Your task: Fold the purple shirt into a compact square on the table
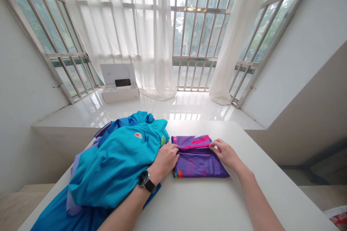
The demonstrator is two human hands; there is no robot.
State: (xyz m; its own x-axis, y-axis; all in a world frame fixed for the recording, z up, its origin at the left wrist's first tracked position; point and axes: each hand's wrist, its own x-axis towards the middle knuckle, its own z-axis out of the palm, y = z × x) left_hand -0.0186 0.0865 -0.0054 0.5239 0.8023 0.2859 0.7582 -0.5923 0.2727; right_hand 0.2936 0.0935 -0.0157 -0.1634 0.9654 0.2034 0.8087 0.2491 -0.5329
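Lower centre, left hand (pixel 167 156) and right hand (pixel 224 152) pinch the purple garment (pixel 199 165), fingertips nearly closed; keep both edges level

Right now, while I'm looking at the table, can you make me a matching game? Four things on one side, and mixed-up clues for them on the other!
Things
1. watch
2. purple cloth
3. white box
4. pile of clothes

Clues
A. standing open on the window ledge
B. mostly blue and blue-green, in a loose heap
C. strapped round the left wrist
D. flat on the table, with the left hand and right hand touching it

Right pairs
1-C, 2-D, 3-A, 4-B
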